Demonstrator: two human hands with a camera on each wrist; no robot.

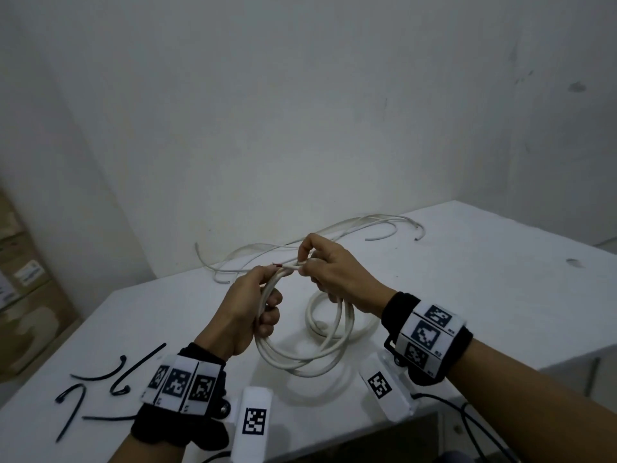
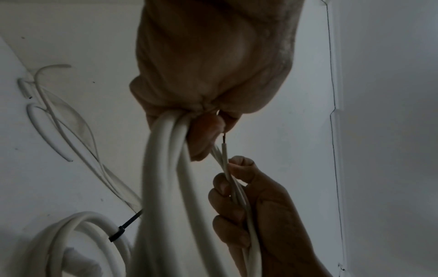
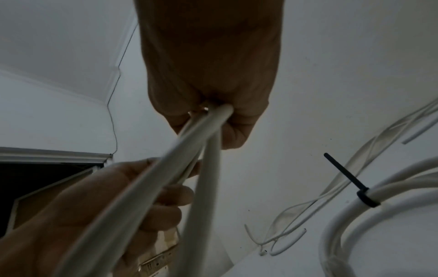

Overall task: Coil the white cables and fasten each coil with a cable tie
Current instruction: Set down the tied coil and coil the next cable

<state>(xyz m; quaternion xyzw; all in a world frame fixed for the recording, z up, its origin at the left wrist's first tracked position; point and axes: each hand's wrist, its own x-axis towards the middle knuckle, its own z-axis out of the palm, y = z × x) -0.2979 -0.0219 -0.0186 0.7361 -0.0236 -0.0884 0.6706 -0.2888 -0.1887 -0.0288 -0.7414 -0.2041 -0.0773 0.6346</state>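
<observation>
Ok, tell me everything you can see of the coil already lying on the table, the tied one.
The tied coil is white round cable, smooth like plastic, wound in several loops and lying flat on the white table, partly behind the coil in hand. One black cable tie cinches its strands, tail sticking out untrimmed. Neither hand grips it; whether the held coil touches it is unclear.

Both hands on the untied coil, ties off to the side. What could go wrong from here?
1. The loose white cable coil has no tie; reaching for the black cable ties frees the left hand, so loops may spring open.
2. The cable's end, pinched by the right hand, may slip out.
</observation>
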